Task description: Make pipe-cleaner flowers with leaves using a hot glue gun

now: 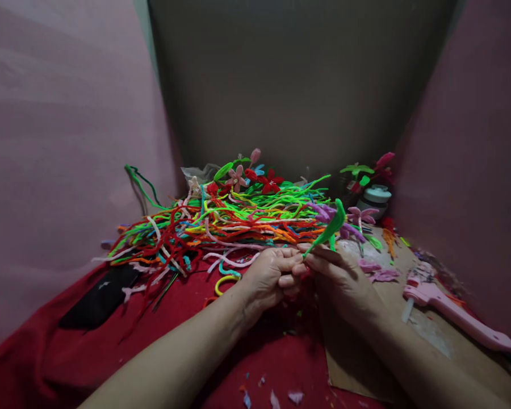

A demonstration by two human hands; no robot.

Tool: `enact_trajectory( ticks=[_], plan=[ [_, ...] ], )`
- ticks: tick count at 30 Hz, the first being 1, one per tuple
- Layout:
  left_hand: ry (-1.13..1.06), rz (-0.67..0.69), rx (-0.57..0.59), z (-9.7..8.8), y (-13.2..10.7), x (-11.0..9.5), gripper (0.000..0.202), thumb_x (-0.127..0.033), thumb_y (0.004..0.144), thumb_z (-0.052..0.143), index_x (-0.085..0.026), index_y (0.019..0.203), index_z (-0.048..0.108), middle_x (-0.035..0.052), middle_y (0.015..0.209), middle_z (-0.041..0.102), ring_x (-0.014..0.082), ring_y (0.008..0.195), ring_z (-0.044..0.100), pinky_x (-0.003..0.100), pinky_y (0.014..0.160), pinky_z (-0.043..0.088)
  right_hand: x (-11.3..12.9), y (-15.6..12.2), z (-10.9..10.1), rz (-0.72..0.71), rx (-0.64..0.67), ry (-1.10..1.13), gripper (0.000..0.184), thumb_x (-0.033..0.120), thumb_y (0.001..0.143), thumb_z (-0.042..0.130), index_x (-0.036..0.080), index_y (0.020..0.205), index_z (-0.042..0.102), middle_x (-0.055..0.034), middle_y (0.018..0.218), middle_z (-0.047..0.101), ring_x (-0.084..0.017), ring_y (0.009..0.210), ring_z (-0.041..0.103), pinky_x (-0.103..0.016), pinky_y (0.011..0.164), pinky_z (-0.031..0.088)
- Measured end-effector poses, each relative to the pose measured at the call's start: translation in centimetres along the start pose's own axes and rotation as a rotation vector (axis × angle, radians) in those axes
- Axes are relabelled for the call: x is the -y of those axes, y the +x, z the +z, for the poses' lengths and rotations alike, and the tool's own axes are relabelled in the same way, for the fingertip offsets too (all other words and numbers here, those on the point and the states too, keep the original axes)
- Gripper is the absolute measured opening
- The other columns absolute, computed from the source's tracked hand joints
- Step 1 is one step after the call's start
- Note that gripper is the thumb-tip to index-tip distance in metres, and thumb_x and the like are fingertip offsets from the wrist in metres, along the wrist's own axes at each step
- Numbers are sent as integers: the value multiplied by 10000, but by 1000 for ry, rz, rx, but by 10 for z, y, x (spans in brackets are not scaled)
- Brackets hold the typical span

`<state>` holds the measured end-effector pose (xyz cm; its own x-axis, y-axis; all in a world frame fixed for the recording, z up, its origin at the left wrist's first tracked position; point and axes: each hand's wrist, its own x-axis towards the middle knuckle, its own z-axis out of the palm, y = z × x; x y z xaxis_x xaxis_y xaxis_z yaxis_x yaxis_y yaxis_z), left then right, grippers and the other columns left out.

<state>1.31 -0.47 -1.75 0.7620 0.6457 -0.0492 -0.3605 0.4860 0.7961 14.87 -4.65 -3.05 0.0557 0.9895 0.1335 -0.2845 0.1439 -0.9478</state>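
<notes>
My left hand point(270, 275) and my right hand point(338, 278) meet in the middle, fingers pinched together around the stem of a pipe-cleaner flower point(330, 224). The flower has a green stem and leaf and a purple bloom at its top, tilted up and to the right. Both hands hover just in front of a big pile of coloured pipe cleaners point(221, 224) lying on a red cloth point(187, 318).
Finished pipe-cleaner flowers point(264, 179) lie on the back of the pile. A pink glue gun point(451, 309) rests on a cardboard sheet point(357, 358) at the right. A small round container point(377, 196) stands at the back right, a black object point(100, 298) at the left. Cardboard walls surround the space.
</notes>
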Motion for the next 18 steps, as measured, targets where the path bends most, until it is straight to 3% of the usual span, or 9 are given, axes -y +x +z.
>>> enact_trajectory(
  ticks=[3, 6, 11, 14, 16, 18],
  plan=[
    [17, -11, -9, 3, -1, 0, 162, -183, 724, 623, -124, 653, 490, -78, 511, 415, -14, 312, 195, 143, 334, 182, -1, 0, -2, 11, 19, 37, 164, 297, 720, 684, 201, 851, 701, -37, 858, 690, -221, 866, 611, -367, 813, 447],
    [139, 39, -126, 6, 0, 3, 206, -248, 738, 618, -129, 633, 486, -66, 500, 438, -1, 315, 253, 154, 347, 197, 1, 0, -1, -26, -11, 16, 142, 302, 720, 679, 202, 818, 698, -32, 835, 671, -211, 837, 597, -356, 780, 445],
    [614, 316, -338, 8, 1, 17, 67, -212, 773, 544, -152, 745, 547, -29, 608, 538, 64, 473, 471, 182, 470, 357, 12, -3, 4, -153, -149, -299, 156, 339, 696, 698, 184, 678, 685, -32, 801, 624, -193, 787, 563, -333, 753, 438],
    [866, 480, -390, 8, -1, 24, 64, -187, 784, 522, -169, 777, 584, -23, 669, 549, 76, 563, 490, 186, 532, 381, 13, -5, 7, -252, -175, -387, 144, 333, 727, 673, 194, 721, 708, -48, 864, 632, -203, 842, 559, -347, 808, 430],
    [895, 494, -381, 8, -2, 25, 110, -221, 806, 504, -168, 760, 588, -24, 639, 539, 75, 525, 484, 192, 509, 382, 10, -6, 7, -291, -167, -363, 138, 329, 737, 665, 202, 746, 717, -51, 890, 642, -206, 863, 560, -358, 836, 425],
    [777, 435, -343, 10, -2, 24, 123, -236, 809, 491, -165, 747, 572, -32, 575, 529, 79, 460, 487, 201, 471, 397, 5, -6, 6, -262, -158, -272, 148, 342, 730, 670, 208, 771, 718, -49, 872, 652, -208, 838, 568, -362, 796, 443]
  ],
)
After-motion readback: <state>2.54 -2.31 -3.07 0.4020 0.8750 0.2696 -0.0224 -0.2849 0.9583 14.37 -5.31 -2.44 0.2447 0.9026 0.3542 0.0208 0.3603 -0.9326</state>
